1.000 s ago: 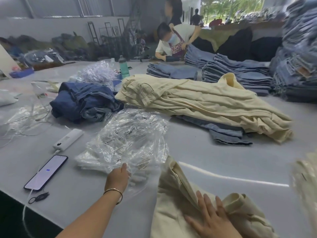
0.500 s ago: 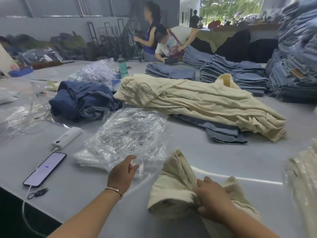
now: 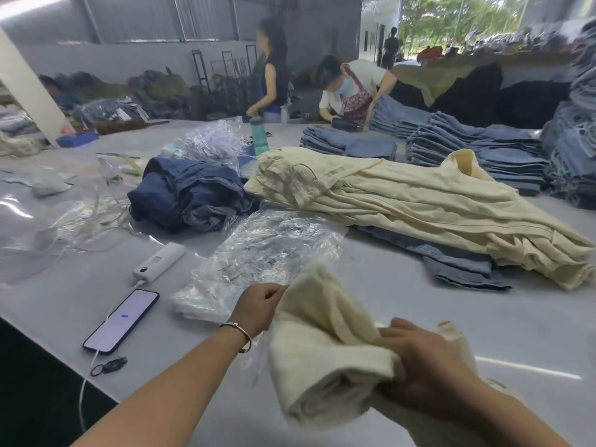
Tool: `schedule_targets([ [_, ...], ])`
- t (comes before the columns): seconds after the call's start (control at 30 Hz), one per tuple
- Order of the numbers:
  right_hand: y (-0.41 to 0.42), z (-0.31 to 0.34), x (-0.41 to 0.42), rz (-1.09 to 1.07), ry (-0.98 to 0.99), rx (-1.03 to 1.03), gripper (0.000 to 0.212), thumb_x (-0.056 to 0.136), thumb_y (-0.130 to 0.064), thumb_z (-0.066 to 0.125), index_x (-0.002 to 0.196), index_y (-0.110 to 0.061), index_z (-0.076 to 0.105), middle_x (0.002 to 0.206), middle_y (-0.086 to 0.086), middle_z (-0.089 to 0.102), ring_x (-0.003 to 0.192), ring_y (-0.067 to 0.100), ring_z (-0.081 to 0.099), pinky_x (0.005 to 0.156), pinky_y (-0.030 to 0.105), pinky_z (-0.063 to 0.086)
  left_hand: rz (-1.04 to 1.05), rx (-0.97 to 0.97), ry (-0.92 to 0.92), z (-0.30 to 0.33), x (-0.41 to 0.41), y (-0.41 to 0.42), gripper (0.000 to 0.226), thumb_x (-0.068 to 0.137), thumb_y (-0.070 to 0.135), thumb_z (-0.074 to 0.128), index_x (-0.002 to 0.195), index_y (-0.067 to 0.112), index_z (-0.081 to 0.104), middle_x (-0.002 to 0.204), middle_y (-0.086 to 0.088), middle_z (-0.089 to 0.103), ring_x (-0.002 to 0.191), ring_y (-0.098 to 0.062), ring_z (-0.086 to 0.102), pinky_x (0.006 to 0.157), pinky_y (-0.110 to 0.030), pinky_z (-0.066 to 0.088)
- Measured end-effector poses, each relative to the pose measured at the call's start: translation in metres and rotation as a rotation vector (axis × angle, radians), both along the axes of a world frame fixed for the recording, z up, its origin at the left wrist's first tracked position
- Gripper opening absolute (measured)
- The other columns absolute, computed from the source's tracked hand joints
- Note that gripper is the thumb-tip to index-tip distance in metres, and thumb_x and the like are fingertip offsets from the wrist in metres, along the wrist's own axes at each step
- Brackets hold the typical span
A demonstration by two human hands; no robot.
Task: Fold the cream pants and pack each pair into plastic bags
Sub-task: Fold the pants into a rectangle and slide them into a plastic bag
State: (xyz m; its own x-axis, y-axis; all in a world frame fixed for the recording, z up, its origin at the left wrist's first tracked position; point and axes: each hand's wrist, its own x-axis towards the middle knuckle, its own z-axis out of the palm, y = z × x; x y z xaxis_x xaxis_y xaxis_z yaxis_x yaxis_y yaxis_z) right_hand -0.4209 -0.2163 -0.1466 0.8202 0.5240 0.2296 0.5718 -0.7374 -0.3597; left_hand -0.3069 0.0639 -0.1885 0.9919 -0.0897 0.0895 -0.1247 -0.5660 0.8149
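Bare forearms, no sleeves; thin gold bangle (image 3: 240,332) on left wrist.

cream folded pants (image 3: 322,356); a cream pile (image 3: 419,208) mid-table over blue denim (image 3: 458,262); clear plastic bags (image 3: 258,253) with dark print; navy heap (image 3: 190,195); teal bottle (image 3: 259,135); white power bank (image 3: 159,261); pale grey table (image 3: 419,317).

Bright, even daylight comes from the open doorway (image 3: 451,24) at the far right. Pale streaks of glare lie on the glossy counter (image 3: 529,371). The folded cream pants (image 3: 322,343) are motion-blurred, and straight lines bend toward the edges.
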Motion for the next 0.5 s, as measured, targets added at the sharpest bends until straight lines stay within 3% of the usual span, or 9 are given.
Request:
schedule_targets([
  [0.07,0.02,-0.014,0.009,-0.004,0.01,-0.141,0.029,0.066,-0.049,0.056,0.079,-0.023,0.055,0.085,-0.01,0.056,0.08,0.004,0.045,0.061,0.03,0.041,0.029,-0.143,0.049,0.011,0.006,0.007,0.035,0.094,0.036,0.058,0.079,0.008,0.073,0.041,0.006,0.043,0.036,-0.009,0.037,0.042,-0.018,0.032],
  [0.13,0.036,-0.021,0.019,-0.041,0.033,-0.226,0.033,0.068,-0.051,0.051,0.083,-0.022,0.054,0.09,-0.007,0.057,0.085,0.006,0.046,0.061,0.028,0.036,-0.043,-0.138,0.038,0.028,0.01,0.012,0.033,0.092,0.04,0.058,0.086,0.012,0.075,0.038,0.009,0.04,0.035,-0.007,0.035,0.042,-0.018,0.031],
  [0.27,0.06,-0.015,0.04,-0.155,0.023,-0.25,0.036,0.07,-0.053,0.047,0.086,-0.023,0.057,0.09,-0.008,0.057,0.093,0.011,0.048,0.062,0.025,0.029,-0.329,0.159,-0.105,0.051,0.007,0.012,0.037,0.093,0.043,0.057,0.062,0.025,0.065,0.042,0.01,0.036,0.044,-0.005,0.033,0.049,-0.02,0.026],
  [0.33,0.067,-0.011,0.049,-0.268,0.05,-0.204,0.032,0.071,-0.051,0.051,0.089,-0.025,0.058,0.089,-0.011,0.057,0.094,0.012,0.047,0.062,0.027,0.031,-0.365,0.231,-0.142,0.056,0.007,0.013,0.015,0.091,0.038,0.061,0.083,0.035,0.072,0.047,0.011,0.041,0.048,-0.004,0.038,0.052,-0.017,0.029],
  [0.4,0.075,-0.006,0.054,-0.41,0.089,-0.179,0.026,0.072,-0.048,0.054,0.088,-0.028,0.058,0.088,-0.012,0.056,0.095,0.013,0.047,0.063,0.029,0.033,-0.335,0.28,-0.19,0.059,0.008,0.019,0.023,0.09,0.031,0.062,0.111,0.036,0.07,0.053,0.007,0.05,0.054,-0.005,0.044,0.057,-0.019,0.036],
  [0.5,0.086,-0.005,0.058,-0.577,0.16,-0.168,0.018,0.077,-0.044,0.053,0.071,-0.029,0.047,0.084,-0.012,0.054,0.094,0.016,0.046,0.063,0.03,0.036,-0.344,0.272,-0.208,0.064,0.008,0.031,0.027,0.094,0.03,0.058,0.119,0.029,0.067,0.072,-0.004,0.069,0.068,-0.015,0.06,0.072,-0.029,0.049],
])
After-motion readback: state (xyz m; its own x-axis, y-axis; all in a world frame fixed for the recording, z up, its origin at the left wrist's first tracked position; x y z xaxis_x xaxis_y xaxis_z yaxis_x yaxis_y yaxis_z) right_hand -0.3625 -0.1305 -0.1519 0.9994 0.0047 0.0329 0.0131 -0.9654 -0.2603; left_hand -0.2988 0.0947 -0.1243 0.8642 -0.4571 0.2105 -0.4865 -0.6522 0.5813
